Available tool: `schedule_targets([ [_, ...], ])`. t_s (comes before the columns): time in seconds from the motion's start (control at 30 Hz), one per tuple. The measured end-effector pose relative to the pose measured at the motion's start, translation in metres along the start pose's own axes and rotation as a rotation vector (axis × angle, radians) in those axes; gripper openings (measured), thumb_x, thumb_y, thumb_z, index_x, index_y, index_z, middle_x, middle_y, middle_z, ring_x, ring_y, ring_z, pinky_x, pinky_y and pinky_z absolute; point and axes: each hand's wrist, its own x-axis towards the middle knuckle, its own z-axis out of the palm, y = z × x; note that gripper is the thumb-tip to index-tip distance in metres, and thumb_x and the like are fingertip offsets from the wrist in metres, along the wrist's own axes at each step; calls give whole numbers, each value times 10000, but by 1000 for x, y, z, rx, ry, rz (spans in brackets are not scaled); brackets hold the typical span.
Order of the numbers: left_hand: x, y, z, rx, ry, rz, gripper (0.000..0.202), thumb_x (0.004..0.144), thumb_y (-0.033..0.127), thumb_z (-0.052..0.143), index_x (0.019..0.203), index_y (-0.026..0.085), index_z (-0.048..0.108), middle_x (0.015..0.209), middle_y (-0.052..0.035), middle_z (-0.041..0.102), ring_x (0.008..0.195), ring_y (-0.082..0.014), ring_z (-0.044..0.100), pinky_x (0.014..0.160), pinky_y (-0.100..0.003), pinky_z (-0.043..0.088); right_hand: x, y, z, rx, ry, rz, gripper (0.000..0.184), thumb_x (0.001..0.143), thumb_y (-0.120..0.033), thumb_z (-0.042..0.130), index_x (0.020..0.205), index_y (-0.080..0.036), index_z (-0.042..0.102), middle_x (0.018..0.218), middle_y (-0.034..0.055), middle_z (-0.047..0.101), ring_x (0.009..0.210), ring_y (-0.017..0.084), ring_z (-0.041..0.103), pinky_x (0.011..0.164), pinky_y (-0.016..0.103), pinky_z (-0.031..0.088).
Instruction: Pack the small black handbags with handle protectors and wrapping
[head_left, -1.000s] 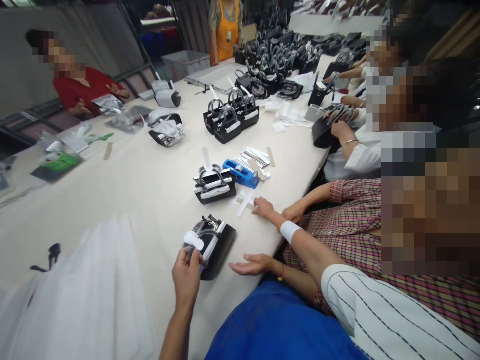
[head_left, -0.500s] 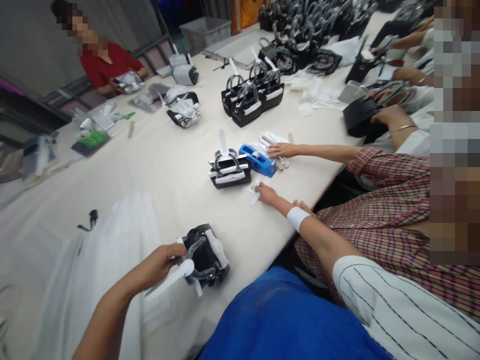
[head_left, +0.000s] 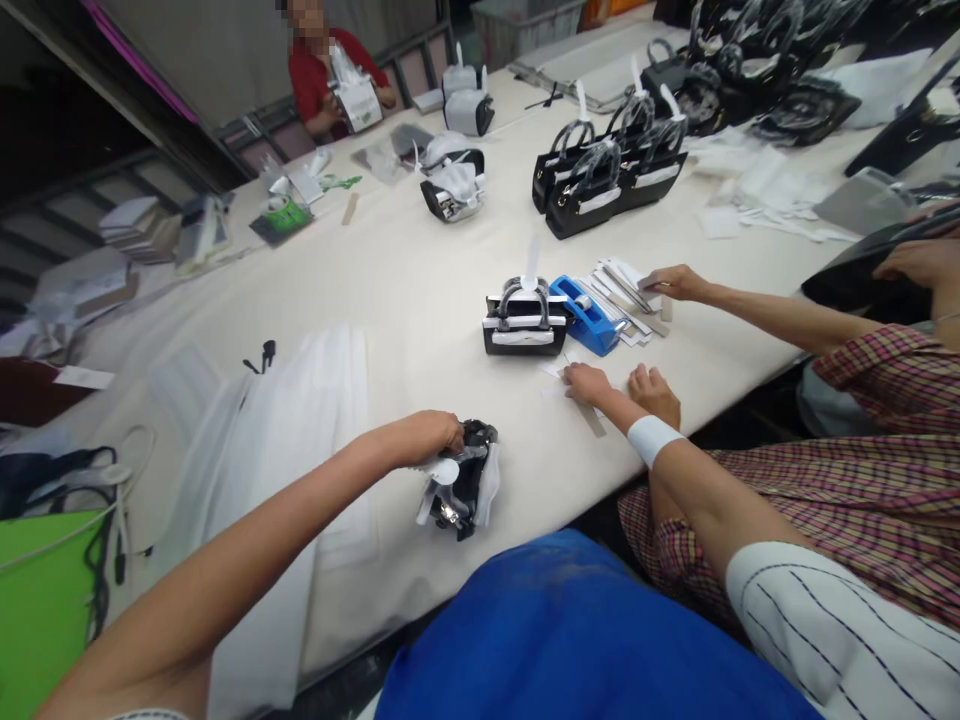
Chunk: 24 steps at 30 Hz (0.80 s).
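Observation:
My left hand (head_left: 426,437) is closed over the top of a small black handbag (head_left: 466,487) with white paper wrapping and a wrapped handle. The bag lies tilted on the white table (head_left: 390,300) near its front edge. My right hand (head_left: 587,383), with a white wristband on that arm, lies flat with its fingers on white paper slips (head_left: 553,370), just in front of another wrapped black handbag (head_left: 523,323). A tan strip (head_left: 592,420) lies under that wrist.
A blue tape dispenser (head_left: 583,303) and a stack of paper strips (head_left: 622,290) sit beside the wrapped bag, where a neighbour's hand (head_left: 673,283) reaches; the neighbour's other hand (head_left: 654,391) rests by mine. White dust bags (head_left: 292,420) lie left. More handbags (head_left: 607,180) stand farther back. A seated person (head_left: 330,85) works opposite.
The view swung left. My left hand turned the small handbag and now grips it from above. My right hand stayed on the slips. The neighbour's hand reached out to the strip stack.

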Motion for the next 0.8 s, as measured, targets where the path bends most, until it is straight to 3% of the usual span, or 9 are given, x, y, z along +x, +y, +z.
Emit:
schedule_targets([
  [0.07,12,9,3,-7,-120,89,201,549,64,600,461,243,576,640,-7,671,692,-174,629,625,-247,452,-4,-1,-1,-10,-3,7,250,799,-260,704,1003,-138,628,1086,125,633,1039,247,572,821,336,453],
  [0.1,15,13,5,4,-124,112,209,565,58,597,472,245,588,698,-15,692,739,-179,642,647,-248,460,-6,-1,-2,-11,-5,12,257,819,-284,687,1019,-136,624,1071,110,636,1028,239,576,842,354,460],
  [0.23,8,18,7,42,15,113,283,665,53,511,684,262,701,1046,-34,712,931,-188,665,775,-267,508,-22,-3,-4,20,10,36,299,903,-396,584,1069,-150,615,1085,81,634,999,204,589,910,406,466],
  [0.33,-18,10,9,-46,219,9,396,774,75,421,940,281,716,1179,-31,669,1059,-173,638,885,-291,513,-33,-4,-6,66,55,64,330,920,-431,547,1080,-151,619,1125,91,630,1039,210,580,944,415,445],
  [0.4,-42,3,16,-153,449,-101,330,843,147,443,1002,273,703,1182,-36,667,1101,-173,619,964,-316,491,-38,-6,-6,98,92,95,331,932,-427,518,1089,-155,624,1133,99,634,1060,218,573,943,409,436],
  [0.53,-89,-3,49,-405,881,-392,226,866,305,557,1031,235,694,1141,-55,686,1101,-201,621,1035,-383,462,-48,-11,-3,163,154,162,329,963,-385,416,1056,-191,665,1097,129,668,1057,249,578,861,342,432],
  [0.6,-106,-2,73,-529,998,-499,257,848,331,597,1059,213,685,1159,-66,682,1118,-209,617,1068,-406,441,-51,-16,-1,196,167,182,346,962,-372,394,1003,-199,690,1055,135,687,1007,264,598,803,326,427],
  [0.7,-120,1,103,-631,1102,-528,287,830,335,626,1077,196,675,1231,-79,650,1192,-214,580,1119,-412,394,-52,-22,2,253,176,188,340,948,-354,405,941,-201,709,1006,121,706,929,264,621,749,317,423],
  [0.8,-128,8,117,-602,1146,-516,290,840,333,613,1095,205,666,1304,-79,606,1252,-219,536,1141,-412,367,-50,-29,-2,333,171,160,289,921,-300,453,911,-199,724,917,107,725,878,251,636,741,308,443],
])
